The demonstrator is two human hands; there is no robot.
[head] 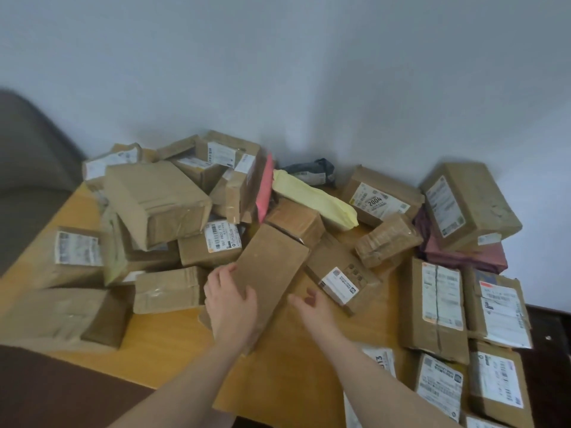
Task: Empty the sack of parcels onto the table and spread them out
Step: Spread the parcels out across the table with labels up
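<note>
With the parcels already heaped across the bench (173, 344), you're spreading: your left hand (230, 299) lies flat on the long brown box (272, 273), right hand (312, 307) open beside it—slide it nearer.

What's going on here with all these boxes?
A person is sorting parcels heaped on a wooden table. Their left hand rests flat on a long plain cardboard box at the front of the pile, while the right hand hovers open beside it. Boxes are stacked high at the back left; those on the right lie flatter, labels up. No sack is visible.
</note>
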